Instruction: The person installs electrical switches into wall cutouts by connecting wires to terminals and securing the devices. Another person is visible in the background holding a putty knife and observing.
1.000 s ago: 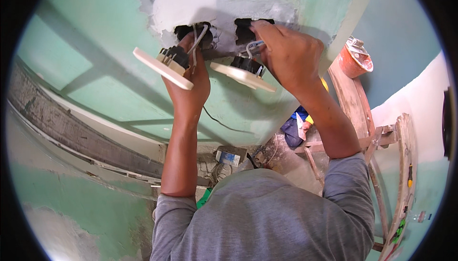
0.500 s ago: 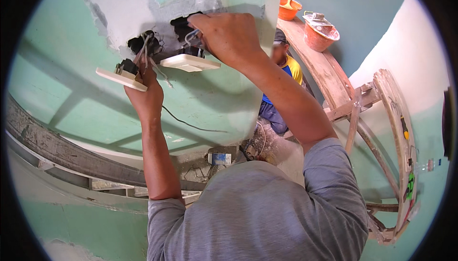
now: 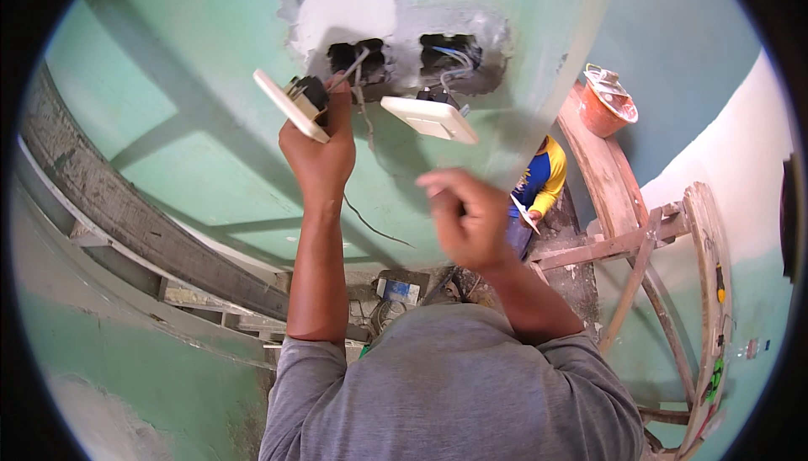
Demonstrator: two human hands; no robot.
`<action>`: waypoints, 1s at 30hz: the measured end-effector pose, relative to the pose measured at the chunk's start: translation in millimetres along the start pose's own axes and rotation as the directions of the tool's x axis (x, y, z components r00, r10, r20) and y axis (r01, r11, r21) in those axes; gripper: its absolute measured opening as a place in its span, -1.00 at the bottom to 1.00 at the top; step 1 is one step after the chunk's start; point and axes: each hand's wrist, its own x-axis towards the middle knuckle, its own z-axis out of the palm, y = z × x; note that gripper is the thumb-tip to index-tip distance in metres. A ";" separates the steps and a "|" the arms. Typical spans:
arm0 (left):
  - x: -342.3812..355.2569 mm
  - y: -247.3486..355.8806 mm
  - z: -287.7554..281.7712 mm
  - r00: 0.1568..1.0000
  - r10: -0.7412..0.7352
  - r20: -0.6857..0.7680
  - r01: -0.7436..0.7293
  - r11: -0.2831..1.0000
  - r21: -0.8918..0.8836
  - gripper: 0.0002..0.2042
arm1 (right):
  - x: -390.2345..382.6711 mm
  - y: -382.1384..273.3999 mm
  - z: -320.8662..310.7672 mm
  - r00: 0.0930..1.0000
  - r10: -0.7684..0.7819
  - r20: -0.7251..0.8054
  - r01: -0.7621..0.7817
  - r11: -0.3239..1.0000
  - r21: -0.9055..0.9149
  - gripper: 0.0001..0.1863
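Note:
My left hand (image 3: 324, 145) grips a cream wall plate with a black back (image 3: 292, 106), tilted on edge; its front face is turned away. Grey wires (image 3: 360, 69) run from it into the left wall box (image 3: 343, 55), which is recessed in the plaster. Beside it, a second cream wall plate (image 3: 429, 118) hangs by its wires below the right wall box (image 3: 459, 53), touched by neither hand. My right hand (image 3: 471, 217) is in the air below that plate, slightly blurred, index finger stretched out and the other fingers bent. Nothing shows in it.
A co-worker in a blue and yellow shirt (image 3: 551, 175) is low at the right, holding a flat white piece (image 3: 523, 210). An orange bucket (image 3: 608, 107) stands on a wooden plank (image 3: 589, 145). A wooden trestle (image 3: 707, 242) carries a screwdriver (image 3: 720, 284). Grey metal framing (image 3: 151, 225) curves along the left.
My right hand has left the wires at the right box and moved down, away from the wall. The left plate is tilted more steeply. The view has shifted, and the co-worker's white piece now shows.

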 end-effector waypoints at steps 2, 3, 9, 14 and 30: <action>1.3 4.5 -4.7 0.999 -0.036 0.022 0.035 0.998 0.051 -0.78 | -4.4 18.3 28.6 0.986 0.118 0.114 -0.114 0.993 -0.043 -0.57; 0.8 3.7 -6.9 0.999 -0.025 0.026 0.023 0.997 0.079 -0.79 | -3.9 20.7 42.2 0.970 0.177 0.169 -0.167 0.983 -0.070 -0.53; 1.9 -4.9 -9.6 0.999 0.035 0.017 -0.037 0.990 0.134 -0.84 | 68.3 35.7 87.8 0.989 -0.143 0.043 0.148 0.978 -0.148 -0.03; -4.3 -8.3 -18.8 0.999 -0.031 -0.039 0.032 0.999 0.041 -0.84 | 84.3 28.7 100.7 0.996 -0.091 0.014 0.092 0.976 -0.196 -0.04; -79.2 -18.4 -37.0 0.905 -0.324 0.277 0.413 0.826 -0.384 -0.84 | 36.2 31.8 101.3 0.958 0.270 0.099 -0.285 0.853 0.436 -0.69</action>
